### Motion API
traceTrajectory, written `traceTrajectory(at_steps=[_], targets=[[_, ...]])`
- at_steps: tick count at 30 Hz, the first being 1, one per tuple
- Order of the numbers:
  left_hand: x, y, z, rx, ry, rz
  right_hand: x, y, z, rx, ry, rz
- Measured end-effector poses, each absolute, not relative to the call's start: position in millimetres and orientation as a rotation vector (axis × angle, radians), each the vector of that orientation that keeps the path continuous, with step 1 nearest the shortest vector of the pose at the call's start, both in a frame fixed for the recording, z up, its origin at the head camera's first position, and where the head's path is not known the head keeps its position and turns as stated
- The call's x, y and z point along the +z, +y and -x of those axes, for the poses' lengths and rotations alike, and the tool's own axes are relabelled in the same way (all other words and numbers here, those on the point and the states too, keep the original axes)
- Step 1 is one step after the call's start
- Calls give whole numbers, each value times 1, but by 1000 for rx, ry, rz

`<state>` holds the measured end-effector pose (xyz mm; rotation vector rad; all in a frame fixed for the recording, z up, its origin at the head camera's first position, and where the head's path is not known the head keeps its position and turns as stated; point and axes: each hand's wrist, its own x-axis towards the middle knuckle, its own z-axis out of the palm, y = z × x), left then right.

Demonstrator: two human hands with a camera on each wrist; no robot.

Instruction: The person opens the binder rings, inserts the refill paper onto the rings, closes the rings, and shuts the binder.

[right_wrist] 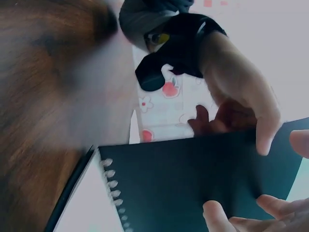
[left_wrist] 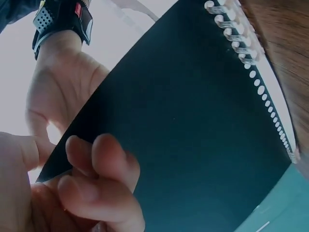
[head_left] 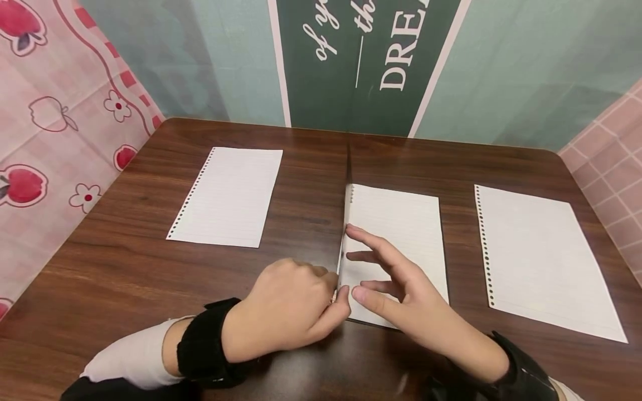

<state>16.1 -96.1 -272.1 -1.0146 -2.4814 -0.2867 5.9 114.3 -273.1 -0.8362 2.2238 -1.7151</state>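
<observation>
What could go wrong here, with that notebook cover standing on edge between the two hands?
1. The left hand pinches the dark cover only near its lower corner, so the cover could slip and flop back onto the notebook page.
2. The right hand rests flat on that page; pulling on the cover might strain the holes at the binder rings.
3. A sudden swing could brush the loose sheet lying to the left.

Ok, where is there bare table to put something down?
Free: the strip between the left sheet and the notebook, the gap between notebook and right sheet, and the table at front left. Crowded: the notebook's near edge, where the left hand and right hand meet.
</observation>
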Motion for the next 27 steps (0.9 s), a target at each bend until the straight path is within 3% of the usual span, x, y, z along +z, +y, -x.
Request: traceTrajectory(at_steps=[14,27], targets=[[-272,-112,-24,-355,-2493,923,-297,166,49,-816,2838,593],[-259,-136,-27,-669,-2502,793,-307,199,71,-477,2645,470]])
